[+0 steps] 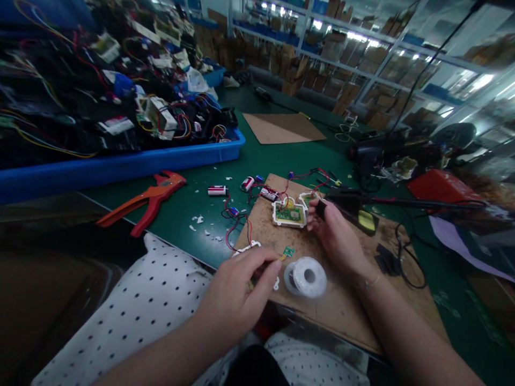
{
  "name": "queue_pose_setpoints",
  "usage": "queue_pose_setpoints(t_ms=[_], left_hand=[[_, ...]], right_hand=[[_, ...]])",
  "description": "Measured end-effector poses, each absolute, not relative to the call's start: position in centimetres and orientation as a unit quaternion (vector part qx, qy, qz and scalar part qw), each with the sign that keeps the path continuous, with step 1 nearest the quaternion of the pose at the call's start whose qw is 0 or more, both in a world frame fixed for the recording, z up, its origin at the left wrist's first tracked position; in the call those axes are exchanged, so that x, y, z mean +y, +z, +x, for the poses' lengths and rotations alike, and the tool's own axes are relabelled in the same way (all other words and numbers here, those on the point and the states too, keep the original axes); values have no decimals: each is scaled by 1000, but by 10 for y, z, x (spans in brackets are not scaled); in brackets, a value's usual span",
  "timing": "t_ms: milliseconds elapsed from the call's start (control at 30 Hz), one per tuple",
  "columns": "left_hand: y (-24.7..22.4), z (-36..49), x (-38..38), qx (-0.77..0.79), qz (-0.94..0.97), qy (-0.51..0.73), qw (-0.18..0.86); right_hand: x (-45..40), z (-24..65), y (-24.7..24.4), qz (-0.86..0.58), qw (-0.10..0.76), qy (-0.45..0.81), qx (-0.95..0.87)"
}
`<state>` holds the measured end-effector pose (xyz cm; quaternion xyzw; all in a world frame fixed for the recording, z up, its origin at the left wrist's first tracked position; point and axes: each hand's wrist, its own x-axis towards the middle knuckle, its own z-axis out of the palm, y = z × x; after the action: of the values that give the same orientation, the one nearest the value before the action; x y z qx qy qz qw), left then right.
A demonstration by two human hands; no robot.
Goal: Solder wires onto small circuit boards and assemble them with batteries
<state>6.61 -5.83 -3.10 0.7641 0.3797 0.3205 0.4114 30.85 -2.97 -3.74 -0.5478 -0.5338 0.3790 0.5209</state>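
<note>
The left hand (pixel 241 287) pinches the yellow wires (pixel 283 258) between thumb and index finger. The PCB (pixel 288 251) on these wires lies just beyond the fingertips, above the mat (pixel 341 316); contact with the mat cannot be determined. A white frame (pixel 254 245) shows beneath the left hand, partly covered by it.

The right hand (pixel 337 235) grips a black part (pixel 321 209) between thumb and fingers; the fingers hide its full shape. The module (pixel 289 215) sits on the mat, just left of the right fingertips. A second module (pixel 308 199) lies directly ahead of them.

The spool (pixel 309 277) stands between the hands, near the left fingertips. Ahead of the left hand, a battery (pixel 217 190) rests on the green surface (pixel 273 158). The cutter (pixel 155 199) lies forward and left of the left hand, with the blue bin (pixel 201 155) beyond. To the right of the right hand are a yellow sponge (pixel 367 221) and black pieces (pixel 388 261).
</note>
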Motion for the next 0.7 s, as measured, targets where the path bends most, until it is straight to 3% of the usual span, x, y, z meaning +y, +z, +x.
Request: queue_pose_setpoints(t_ms=[233, 400, 700], left_hand=[[-28, 72, -59, 397, 748, 324, 422], [-31, 74, -56, 426, 723, 327, 434], [-27, 89, -40, 405, 666, 339, 527]], right_hand=[[-42, 323, -27, -569, 487, 290, -596], [-46, 318, -32, -564, 469, 369, -570], [-41, 300, -47, -541, 522, 509, -419]])
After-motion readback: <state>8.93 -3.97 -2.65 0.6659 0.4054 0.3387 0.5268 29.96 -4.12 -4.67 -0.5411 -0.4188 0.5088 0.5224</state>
